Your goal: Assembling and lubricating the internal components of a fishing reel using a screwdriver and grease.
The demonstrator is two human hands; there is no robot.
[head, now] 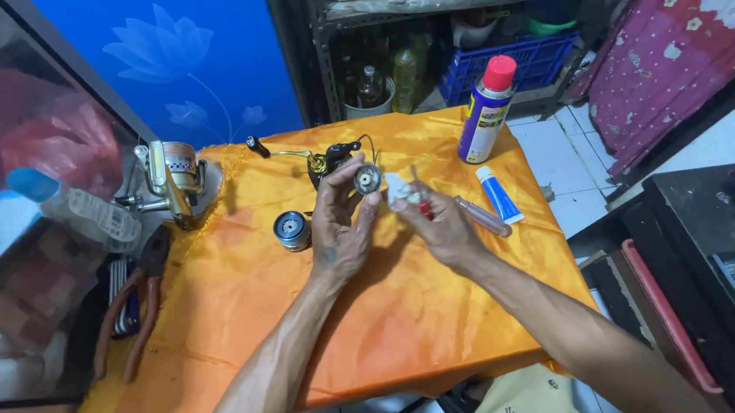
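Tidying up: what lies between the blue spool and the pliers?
Head view: only bare orange cloth between the blue spool and the pliers.

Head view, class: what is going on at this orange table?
A person works over a table covered in orange cloth. The left hand holds up a small round metal reel part; the right hand holds a white wad beside it. A spool, a black reel body, a spray can, a blue tube and pliers lie around.
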